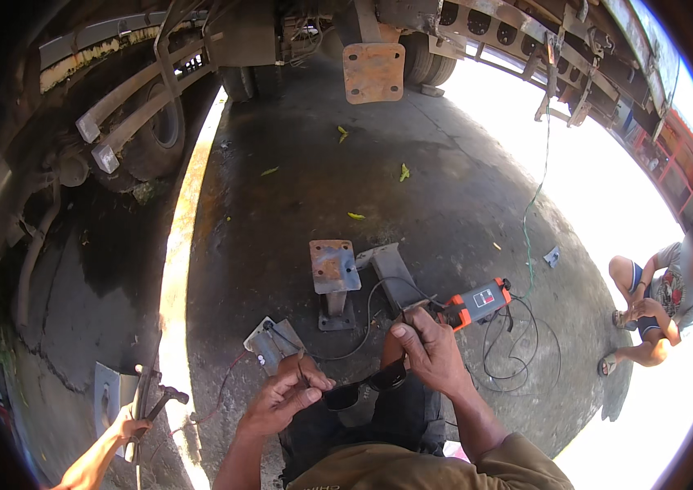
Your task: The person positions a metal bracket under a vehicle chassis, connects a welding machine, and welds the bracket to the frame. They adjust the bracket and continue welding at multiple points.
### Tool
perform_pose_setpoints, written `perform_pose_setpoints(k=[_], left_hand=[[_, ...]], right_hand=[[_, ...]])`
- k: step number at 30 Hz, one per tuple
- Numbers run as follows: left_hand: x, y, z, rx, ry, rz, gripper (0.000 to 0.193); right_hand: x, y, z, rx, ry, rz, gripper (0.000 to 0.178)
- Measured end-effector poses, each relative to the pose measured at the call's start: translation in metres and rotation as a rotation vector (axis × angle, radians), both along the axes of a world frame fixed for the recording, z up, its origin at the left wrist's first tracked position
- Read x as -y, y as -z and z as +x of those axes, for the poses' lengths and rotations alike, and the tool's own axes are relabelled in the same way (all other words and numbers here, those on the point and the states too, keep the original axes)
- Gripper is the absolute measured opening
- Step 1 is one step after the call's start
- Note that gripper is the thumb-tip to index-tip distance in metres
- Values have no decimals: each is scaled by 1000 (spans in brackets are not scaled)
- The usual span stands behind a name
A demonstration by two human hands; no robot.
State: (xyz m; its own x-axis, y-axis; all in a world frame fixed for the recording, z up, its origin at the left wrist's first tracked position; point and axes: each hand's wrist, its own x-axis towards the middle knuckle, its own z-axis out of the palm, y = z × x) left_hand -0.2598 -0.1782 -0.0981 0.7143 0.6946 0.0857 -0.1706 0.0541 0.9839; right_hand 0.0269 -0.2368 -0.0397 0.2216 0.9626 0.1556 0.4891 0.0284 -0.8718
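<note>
Dark sunglasses [342, 398] hang in front of me, their lenses over my lap. My left hand [283, 398] is closed on one temple arm, pinched between thumb and fingers. The other temple arm is gripped by my right hand [431, 349], raised a little higher. Beyond the hands stands a rusty metal post with a square plate [335, 266] on top. An angled steel bracket [395, 276] lies beside it. Close to my left hand is a pale metal plate piece [274, 343].
An orange and grey welding machine [477, 303] lies at right, its cables looping over the concrete. At far left another person's hand [127, 426] holds a hammer [170, 398]. A person [667, 286] squats at right. A truck frame with a rusty plate [373, 73] hangs overhead.
</note>
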Motion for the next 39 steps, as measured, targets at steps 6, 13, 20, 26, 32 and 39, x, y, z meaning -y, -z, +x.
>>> perform_pose_setpoints(k=[6, 13, 20, 26, 32, 39], left_hand=[[-13, -125, 13, -112, -411, 575, 24], [7, -177, 36, 209, -570, 858, 31], [36, -186, 27, 337, -601, 996, 29], [58, -186, 9, 332, -588, 1211, 30], [57, -200, 5, 504, -395, 1249, 25], [55, -213, 1, 591, -280, 1214, 22]], right_hand=[[17, -94, 8, -31, -98, 642, 27], [54, -140, 10, 182, -132, 1002, 37], [90, -149, 4, 112, -329, 1076, 48], [93, -144, -7, -28, -368, 1333, 39], [129, -152, 11, -76, -458, 1238, 24], [128, -161, -24, -245, -324, 1014, 35]])
